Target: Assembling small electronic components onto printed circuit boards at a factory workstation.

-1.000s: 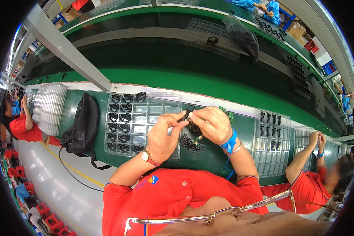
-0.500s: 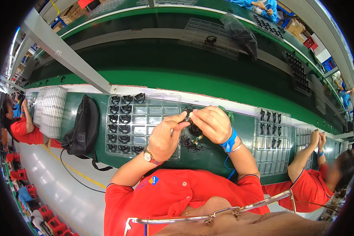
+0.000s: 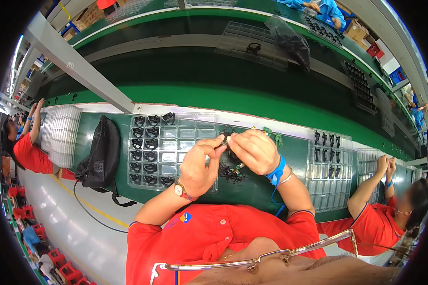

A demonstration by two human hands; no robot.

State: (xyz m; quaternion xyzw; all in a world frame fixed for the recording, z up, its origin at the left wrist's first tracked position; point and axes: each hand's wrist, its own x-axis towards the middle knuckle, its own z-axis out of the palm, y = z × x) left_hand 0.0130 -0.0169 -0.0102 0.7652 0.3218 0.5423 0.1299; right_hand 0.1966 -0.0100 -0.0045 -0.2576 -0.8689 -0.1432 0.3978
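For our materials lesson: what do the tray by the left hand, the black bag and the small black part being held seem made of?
Tray: probably clear, glossy plastic; see-through with reflections. Black bag: apparently matte fabric; soft folds. Small black part: perhaps plastic; mostly covered, finish unclear.

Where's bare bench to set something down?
Free: green bench between right hand and right clear tray; strip between black bag and tray stack. Crowded: between left clear tray and right hand, with small black parts piled.
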